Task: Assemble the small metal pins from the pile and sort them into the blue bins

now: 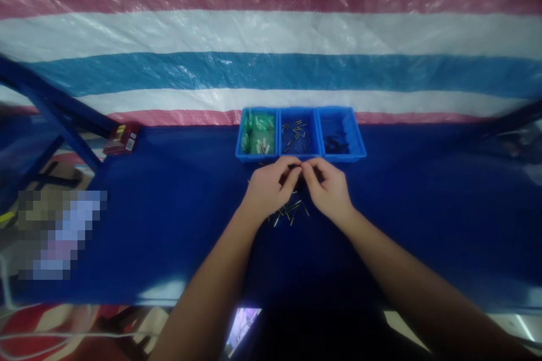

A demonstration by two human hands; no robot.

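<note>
My left hand (271, 183) and my right hand (328, 186) meet at the fingertips just in front of three blue bins. Both are closed in a pinch; whatever they hold is too small to make out. Beneath and between them, several thin metal pins (292, 212) lie scattered on the blue table (190, 208). The left bin (257, 157) has small clear and white pieces on green. Similar metal pins lie in the middle bin (300, 153). Dark small pieces rest in the right bin (355, 138).
A red box (122, 139) sits at the table's back left, beside a blue metal frame (55, 115). Behind the table hangs a striped plastic sheet (271, 73). A lit screen (242, 327) shows below the front edge.
</note>
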